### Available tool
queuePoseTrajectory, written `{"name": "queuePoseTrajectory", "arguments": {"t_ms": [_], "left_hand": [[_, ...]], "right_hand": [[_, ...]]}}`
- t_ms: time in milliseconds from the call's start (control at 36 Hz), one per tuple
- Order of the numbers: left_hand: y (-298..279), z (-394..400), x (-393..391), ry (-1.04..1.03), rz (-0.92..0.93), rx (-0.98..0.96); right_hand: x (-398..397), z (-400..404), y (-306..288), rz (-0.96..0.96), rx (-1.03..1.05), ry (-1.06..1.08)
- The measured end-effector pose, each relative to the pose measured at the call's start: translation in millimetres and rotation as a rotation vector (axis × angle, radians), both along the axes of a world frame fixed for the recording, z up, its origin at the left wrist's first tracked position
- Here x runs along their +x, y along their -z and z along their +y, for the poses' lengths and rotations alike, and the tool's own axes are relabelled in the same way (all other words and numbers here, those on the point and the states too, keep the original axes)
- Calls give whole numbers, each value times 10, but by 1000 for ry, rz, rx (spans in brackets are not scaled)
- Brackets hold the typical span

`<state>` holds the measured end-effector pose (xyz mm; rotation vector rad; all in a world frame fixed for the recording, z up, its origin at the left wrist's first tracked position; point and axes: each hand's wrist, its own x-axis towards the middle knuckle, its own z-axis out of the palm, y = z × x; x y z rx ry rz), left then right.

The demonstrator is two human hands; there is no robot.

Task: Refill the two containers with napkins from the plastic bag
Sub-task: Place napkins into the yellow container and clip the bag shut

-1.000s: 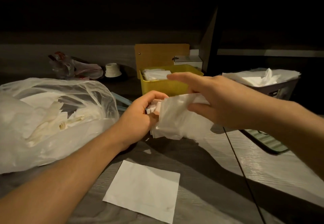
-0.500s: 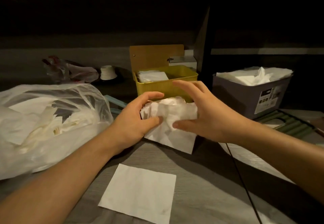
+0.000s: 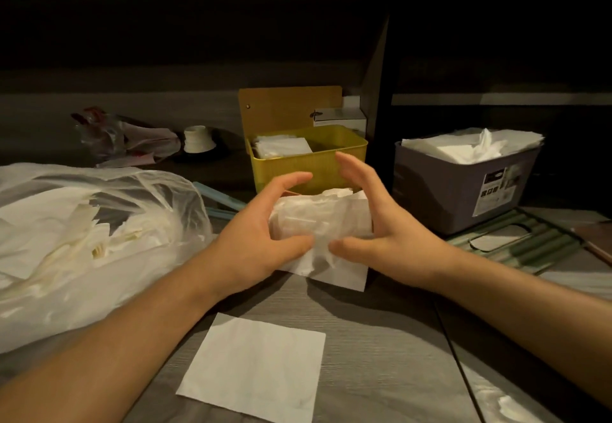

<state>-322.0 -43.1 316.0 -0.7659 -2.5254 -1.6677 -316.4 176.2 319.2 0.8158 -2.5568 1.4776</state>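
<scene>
A bundle of white napkins [image 3: 323, 223] sits between both hands just above the table, in front of the yellow container [image 3: 308, 165]. My left hand [image 3: 258, 240] grips its left side, thumb under and fingers curled over the top. My right hand [image 3: 381, 237] holds its right side, thumb at the front and fingers raised behind. The yellow container has a small stack of napkins in its left half. The grey container [image 3: 463, 187] at the right is heaped with napkins. The clear plastic bag [image 3: 82, 240] with more napkins lies at the left.
A single flat napkin [image 3: 255, 369] lies on the table near me. A green slatted lid [image 3: 516, 243] rests under the grey container. Crumpled wrappers [image 3: 122, 137] and a small white cap [image 3: 197, 139] sit at the back left. A dark cable [image 3: 453, 356] crosses the table at the right.
The right hand came down from over the bundle to its right side. Both hands now press the napkins into a tighter bundle, slightly nearer to me.
</scene>
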Motion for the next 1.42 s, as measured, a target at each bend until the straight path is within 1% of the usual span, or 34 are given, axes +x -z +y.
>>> {"name": "queuePoseTrajectory", "arguments": {"t_ms": [83,139,194,278,333,472,556,667,861,1056,1139,1194,1306,1417], "left_hand": [[-11,-7,-3,-30,-2,7],[-18,-19,-10,-56,-15,48],[-29,-22,-7,-69,-29,75],[-22,-20,-8,-70,-18,91],[-17,-14,-9,-59,-17,82],[5,-10,-18,-74,-39,98],[-1,-11,-14,-82,-29,62],[-10,-1,12,-77,-17,32],[-19,-6,20,-76,-29,25],[-22,-6,20,-59,-33,33],[-15,-11,16,-62,-34,35],[-10,-14,13,-66,-26,30],[-4,-24,0,-73,-16,10],[-3,-28,0,-76,-2,-2]], "right_hand": [[1,45,6,9,93,11],[-7,66,18,75,149,47],[-25,65,32,164,141,92],[-63,46,40,314,44,131],[-77,37,38,415,42,148],[-63,56,56,535,62,180],[-53,85,62,569,161,179],[-61,102,91,498,277,181],[-74,142,75,296,327,200],[-102,144,79,301,328,171],[-77,143,62,284,312,222],[-62,149,46,256,343,258],[-64,150,47,159,486,268],[-82,136,44,111,486,248]]}}
